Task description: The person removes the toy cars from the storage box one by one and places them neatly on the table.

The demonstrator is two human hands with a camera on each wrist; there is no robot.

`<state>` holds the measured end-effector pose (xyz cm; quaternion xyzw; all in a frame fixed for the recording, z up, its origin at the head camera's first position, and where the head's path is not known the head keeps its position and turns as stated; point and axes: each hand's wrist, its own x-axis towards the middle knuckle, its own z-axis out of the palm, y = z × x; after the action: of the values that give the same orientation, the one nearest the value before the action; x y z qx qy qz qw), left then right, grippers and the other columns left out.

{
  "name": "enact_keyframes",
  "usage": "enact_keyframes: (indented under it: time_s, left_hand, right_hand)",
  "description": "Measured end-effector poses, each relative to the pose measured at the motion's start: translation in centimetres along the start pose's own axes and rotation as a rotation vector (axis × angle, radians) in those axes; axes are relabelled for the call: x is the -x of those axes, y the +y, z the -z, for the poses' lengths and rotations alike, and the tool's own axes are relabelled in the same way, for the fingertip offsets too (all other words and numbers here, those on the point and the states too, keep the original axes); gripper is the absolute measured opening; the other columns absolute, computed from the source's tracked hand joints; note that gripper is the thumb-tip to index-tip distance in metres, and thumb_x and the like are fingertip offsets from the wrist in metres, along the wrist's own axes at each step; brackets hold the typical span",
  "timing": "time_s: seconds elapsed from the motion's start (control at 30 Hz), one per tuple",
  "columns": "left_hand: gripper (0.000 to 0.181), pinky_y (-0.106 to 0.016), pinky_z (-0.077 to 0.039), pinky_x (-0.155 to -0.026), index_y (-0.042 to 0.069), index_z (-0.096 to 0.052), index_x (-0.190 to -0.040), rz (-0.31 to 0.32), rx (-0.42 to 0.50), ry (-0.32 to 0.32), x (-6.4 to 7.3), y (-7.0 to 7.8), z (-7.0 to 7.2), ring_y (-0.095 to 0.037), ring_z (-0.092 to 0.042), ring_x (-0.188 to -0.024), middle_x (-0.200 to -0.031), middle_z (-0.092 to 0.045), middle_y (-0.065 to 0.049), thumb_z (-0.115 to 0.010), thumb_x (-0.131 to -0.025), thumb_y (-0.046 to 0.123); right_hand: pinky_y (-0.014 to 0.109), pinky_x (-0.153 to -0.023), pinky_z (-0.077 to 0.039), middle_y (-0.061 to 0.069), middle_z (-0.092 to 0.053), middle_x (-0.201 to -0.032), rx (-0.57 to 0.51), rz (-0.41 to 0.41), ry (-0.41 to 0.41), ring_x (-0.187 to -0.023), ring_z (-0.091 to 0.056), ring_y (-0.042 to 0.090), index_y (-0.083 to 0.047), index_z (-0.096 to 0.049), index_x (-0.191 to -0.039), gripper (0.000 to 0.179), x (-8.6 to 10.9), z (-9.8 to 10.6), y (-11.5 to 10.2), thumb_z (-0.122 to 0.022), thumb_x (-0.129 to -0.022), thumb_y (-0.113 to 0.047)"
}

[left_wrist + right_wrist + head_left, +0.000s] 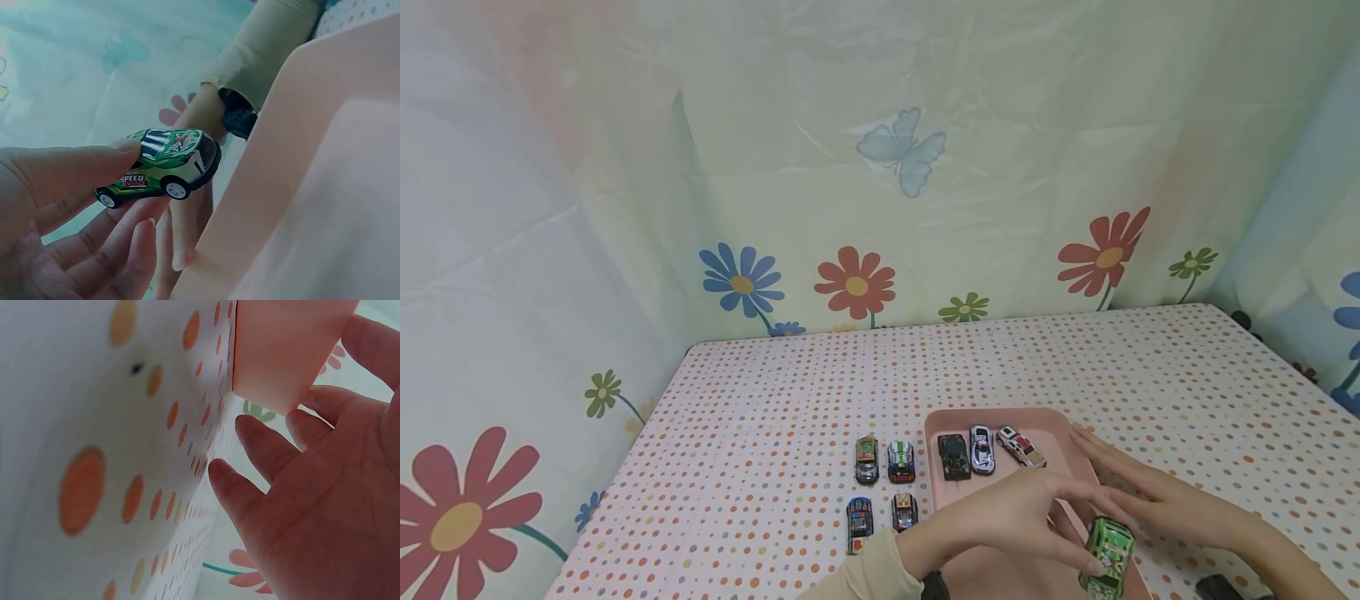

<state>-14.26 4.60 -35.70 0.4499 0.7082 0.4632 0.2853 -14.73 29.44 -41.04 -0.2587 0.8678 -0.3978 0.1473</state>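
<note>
My left hand (1011, 508) reaches across the pink tray (1067, 429) and pinches a green toy car (1108, 550) between thumb and fingers, over the tray's right side. In the left wrist view, the green car with white wheels is held side-on, off any surface. My right hand (1157, 492) lies along the tray's right outer side, with fingertips at its rim. The right wrist view has those fingers spread and relaxed against the tray's wall (287, 350). Inside the tray lie a black toy car (954, 457), a white-and-purple one (981, 450) and a red-and-white one (1021, 447).
Left of the tray stand several toy cars in two rows, among them a green-topped one (867, 460), a white-and-green one (901, 462) and a blue one (859, 525). A dotted cloth (760, 433) covers the table, and a flowered curtain (775, 167) hangs behind.
</note>
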Motion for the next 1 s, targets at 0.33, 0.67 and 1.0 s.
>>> enact_keyframes:
  time_s: [0.33,0.67,1.0]
  left_hand:
    - [0.047,-0.016,-0.049,-0.069,0.008,-0.059,-0.124,-0.029,0.044,0.078,0.6,0.8,1.3,0.008,-0.059,-0.071,-0.095,-0.059,0.009,-0.071,-0.08,-0.003]
    - [0.046,-0.019,-0.05,-0.07,0.008,-0.059,-0.122,-0.039,0.089,0.111,1.2,1.0,2.1,0.004,-0.061,-0.07,-0.093,-0.056,0.01,-0.071,-0.079,-0.005]
    - [0.046,-0.022,-0.05,-0.072,0.009,-0.06,-0.12,-0.071,0.08,0.17,1.8,0.9,3.2,0.001,-0.06,-0.075,-0.098,-0.057,0.01,-0.072,-0.078,-0.005]
  right_hand:
    - [0.075,-0.082,-0.024,0.009,0.001,-0.154,-0.03,0.009,-0.033,-0.118,-0.003,-0.025,-0.018,-0.008,-0.152,0.062,-0.1,0.2,0.0,-0.043,-0.101,-0.021]
    - [0.074,-0.081,-0.027,0.013,-0.001,-0.154,-0.022,0.008,-0.024,-0.118,-0.005,-0.026,-0.018,-0.009,-0.152,0.062,-0.1,0.2,-0.1,-0.044,-0.101,-0.021]
    - [0.074,-0.083,-0.025,0.019,-0.001,-0.152,-0.035,-0.049,-0.009,-0.112,-0.004,-0.028,-0.019,-0.01,-0.152,0.063,-0.2,0.0,-0.4,-0.047,-0.1,-0.023]
